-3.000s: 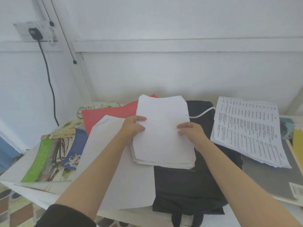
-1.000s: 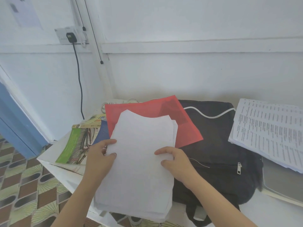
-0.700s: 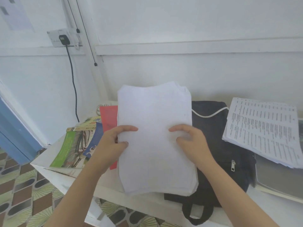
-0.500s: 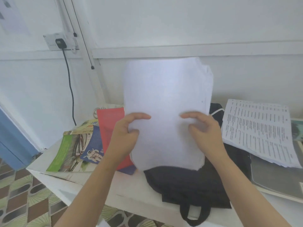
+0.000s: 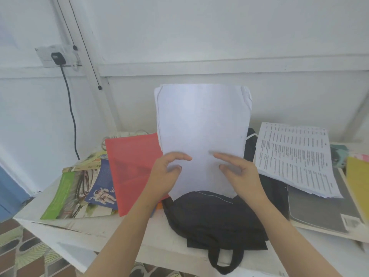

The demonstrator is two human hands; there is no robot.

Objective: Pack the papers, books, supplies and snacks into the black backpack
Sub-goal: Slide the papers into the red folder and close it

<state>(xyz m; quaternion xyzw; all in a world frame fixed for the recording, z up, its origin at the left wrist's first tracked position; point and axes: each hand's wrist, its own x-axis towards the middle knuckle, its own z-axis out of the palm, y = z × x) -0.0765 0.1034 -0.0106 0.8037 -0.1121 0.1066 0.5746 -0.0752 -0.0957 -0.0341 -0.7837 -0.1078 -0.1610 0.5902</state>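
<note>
Home study corner, books (image 5: 79, 188), wall socket (image 5: 57, 56)

- The stack of blank papers (image 5: 201, 126), upright at centre frame, hides the upper part of the black backpack (image 5: 215, 214). Its lower edge drops behind the bag's fabric rim, and whether it is inside cannot be told.
- Any fingers of the left hand (image 5: 165, 176) and right hand (image 5: 241, 174) behind the stack are out of sight.
- The print on the printed sheets (image 5: 295, 156) at right is too small to read, and they cover part of the grey notebook (image 5: 315, 208).
- The yellow cover (image 5: 358, 182) is cut off by the right edge.
- The red folder (image 5: 131, 168) overlaps the blue astronaut book (image 5: 101, 188).
</note>
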